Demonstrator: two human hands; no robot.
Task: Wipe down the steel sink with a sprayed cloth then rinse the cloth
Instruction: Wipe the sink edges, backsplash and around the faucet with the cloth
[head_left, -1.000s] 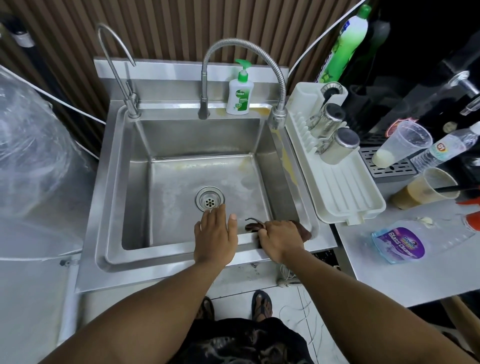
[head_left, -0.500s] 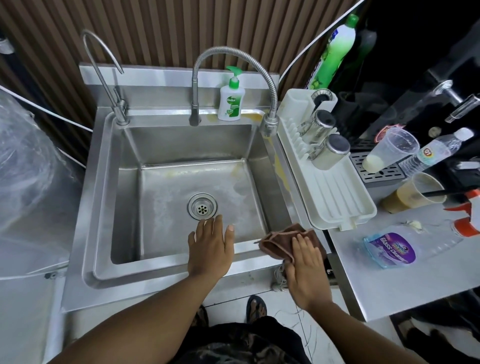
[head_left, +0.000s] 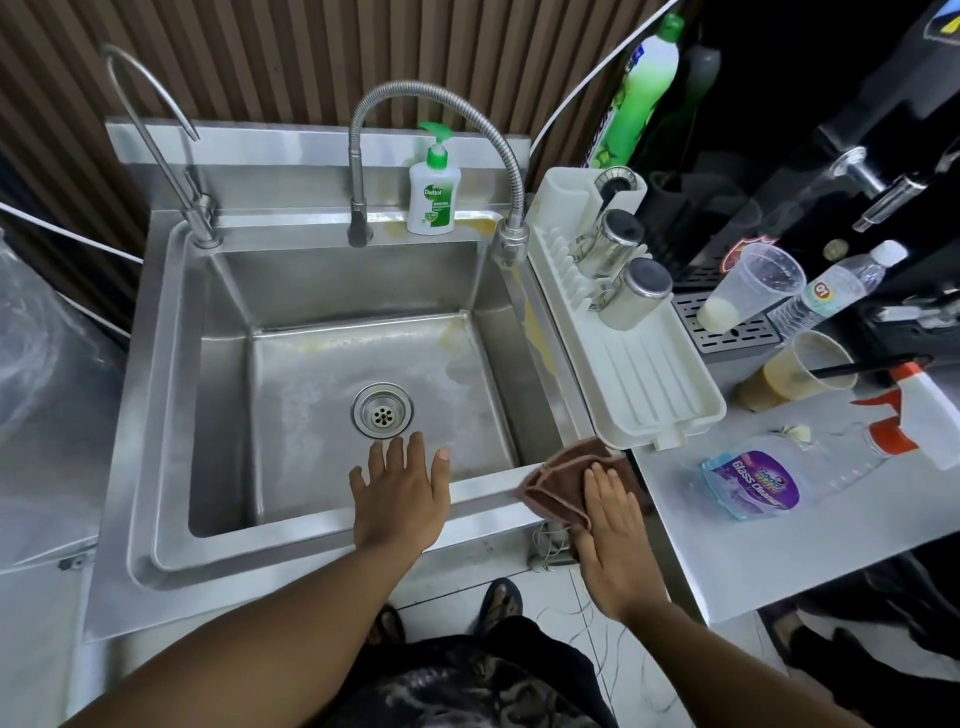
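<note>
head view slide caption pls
Right hand flat on brown cloth at front-right corner of steel sink, left hand on its rim

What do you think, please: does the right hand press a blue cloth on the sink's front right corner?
Not quite: the head view shows the cloth is brown, not blue; the right hand does press it on the sink's front right corner.

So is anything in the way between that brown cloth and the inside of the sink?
Nothing visible. The cloth lies under the flat right hand at the front right corner of the sink, on its rim. The left hand rests on the front rim further left.
</note>
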